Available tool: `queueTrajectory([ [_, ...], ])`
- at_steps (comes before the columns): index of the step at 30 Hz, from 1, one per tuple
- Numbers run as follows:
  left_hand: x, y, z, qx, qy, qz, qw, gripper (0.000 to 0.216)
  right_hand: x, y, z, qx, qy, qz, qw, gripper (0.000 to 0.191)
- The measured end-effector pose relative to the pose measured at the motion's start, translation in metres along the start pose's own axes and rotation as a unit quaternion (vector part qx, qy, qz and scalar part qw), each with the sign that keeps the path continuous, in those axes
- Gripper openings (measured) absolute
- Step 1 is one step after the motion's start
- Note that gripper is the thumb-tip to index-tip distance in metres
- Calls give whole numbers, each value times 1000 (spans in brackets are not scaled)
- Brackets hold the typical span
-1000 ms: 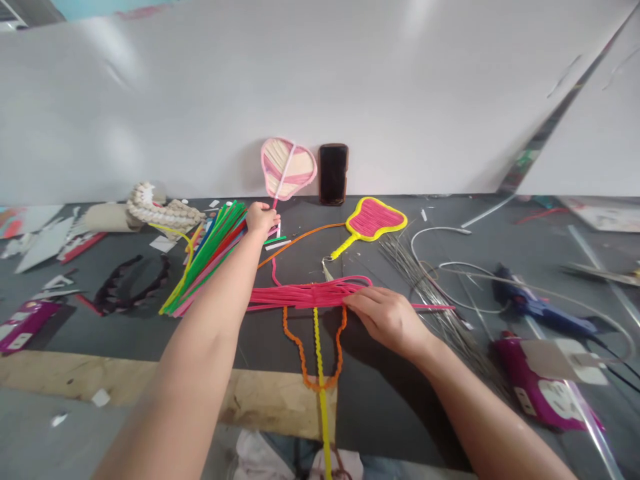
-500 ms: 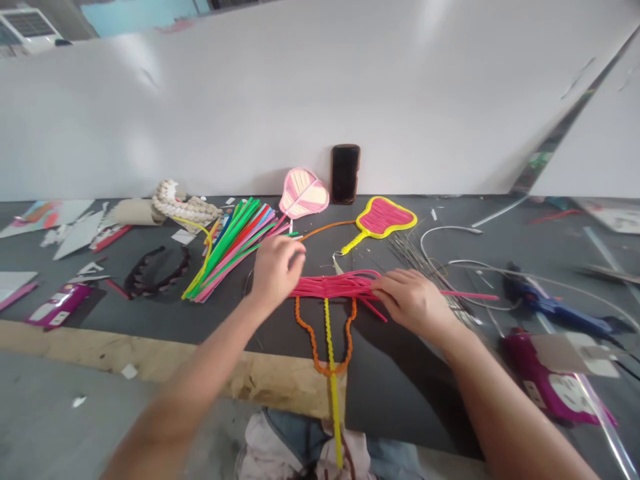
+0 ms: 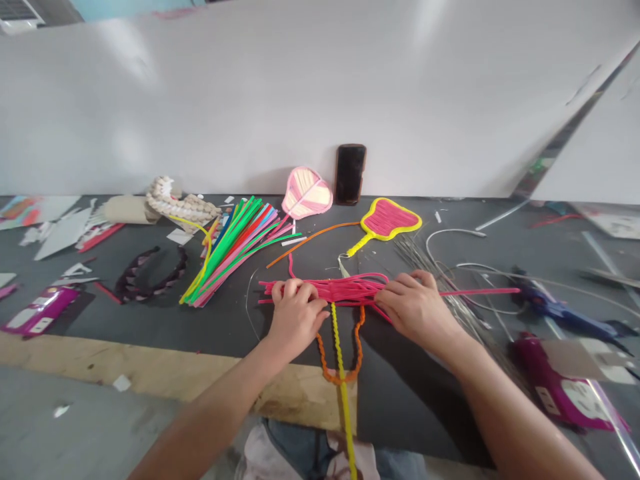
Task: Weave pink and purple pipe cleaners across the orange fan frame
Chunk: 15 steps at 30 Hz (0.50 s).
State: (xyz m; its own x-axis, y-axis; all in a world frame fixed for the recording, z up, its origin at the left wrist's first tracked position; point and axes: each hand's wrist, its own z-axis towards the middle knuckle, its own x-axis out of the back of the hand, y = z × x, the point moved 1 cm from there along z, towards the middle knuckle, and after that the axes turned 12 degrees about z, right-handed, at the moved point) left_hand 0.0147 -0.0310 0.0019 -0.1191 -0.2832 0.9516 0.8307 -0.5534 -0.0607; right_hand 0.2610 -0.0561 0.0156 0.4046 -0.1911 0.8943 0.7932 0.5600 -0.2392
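I watch the pink strands (image 3: 353,288) crossing the orange loop's (image 3: 359,343) top on the worktop (image 3: 220,337). My right hand (image 3: 419,307) pinches them; my left hand (image 3: 296,319) curls over them, grip unclear. Light, even pressure best keeps them parallel.

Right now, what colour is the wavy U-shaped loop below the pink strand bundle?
The wavy loop is orange, seen best in the head view.

Head-worn view, facing forward and down, close over dark table (image 3: 215,330).
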Motion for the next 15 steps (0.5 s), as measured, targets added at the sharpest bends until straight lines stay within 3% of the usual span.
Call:
queueTrajectory([
  [15, 2, -10, 10, 44, 50, -5, 998, 21, 5, 11, -4, 2, 29, 37, 999, 20],
])
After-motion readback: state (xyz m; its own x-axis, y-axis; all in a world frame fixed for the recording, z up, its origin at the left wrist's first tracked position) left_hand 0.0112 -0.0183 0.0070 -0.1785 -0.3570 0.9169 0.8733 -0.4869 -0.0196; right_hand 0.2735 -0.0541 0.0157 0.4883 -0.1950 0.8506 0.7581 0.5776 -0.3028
